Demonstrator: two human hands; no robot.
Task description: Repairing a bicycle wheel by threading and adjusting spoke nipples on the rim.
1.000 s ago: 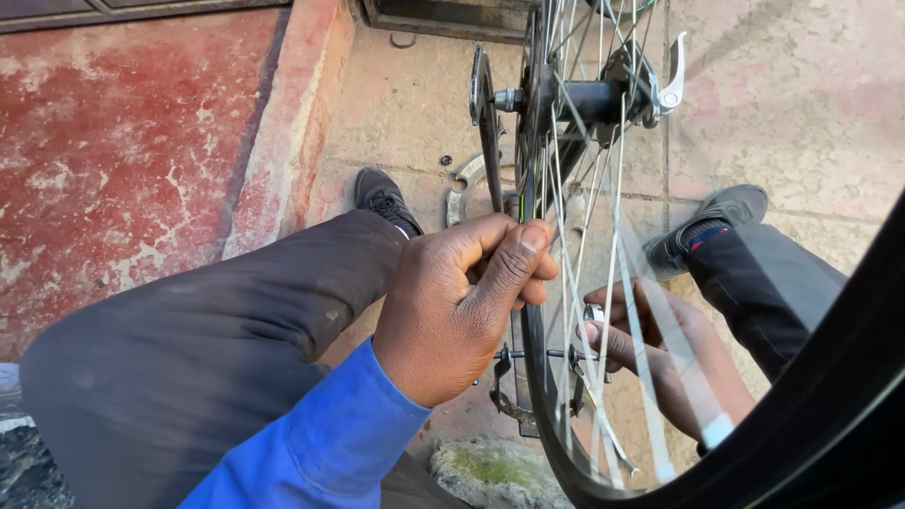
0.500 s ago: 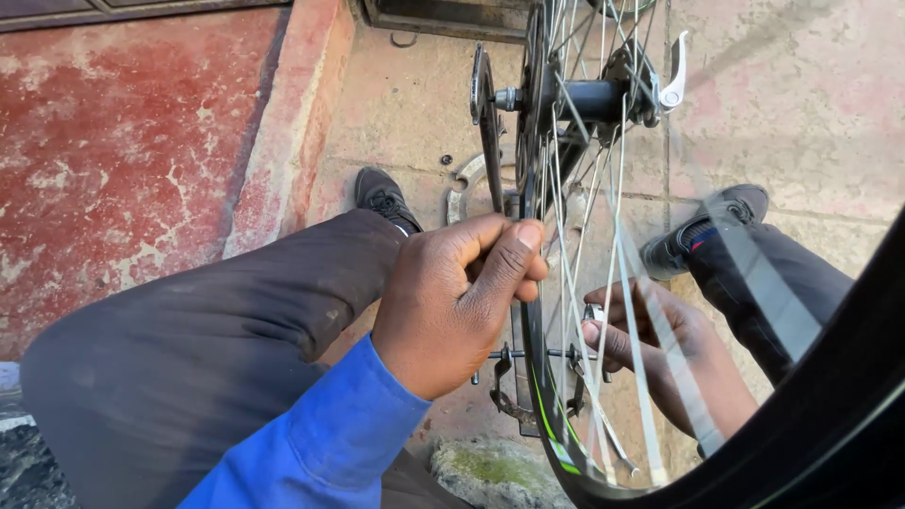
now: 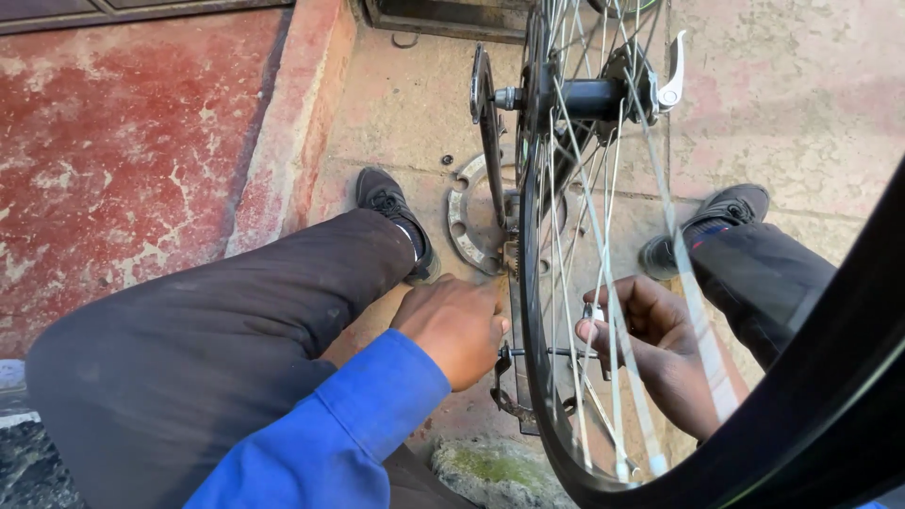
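Our left hand [image 3: 457, 325] is curled shut, knuckles up, pressed against the near side of the bicycle wheel [image 3: 566, 283] low on its rim; what it pinches, if anything, we cannot tell. Our right hand [image 3: 650, 339] sits on the far side, seen through the spokes [image 3: 608, 188], fingers closed around a small pale tool [image 3: 596, 313] at one spoke. So the wheel stands upright between our two hands, its plane running away from us, and both hands are about equally close, the left touching the rim, the right in among the spokes. Thin silver spokes fan up to a dark hub [image 3: 589, 97] with a silver lever [image 3: 672, 71]; a black tyre sweeps across the lower right. Beyond, a toothed metal ring [image 3: 464, 221] lies on the stone paving [image 3: 792, 104] between our black shoes.
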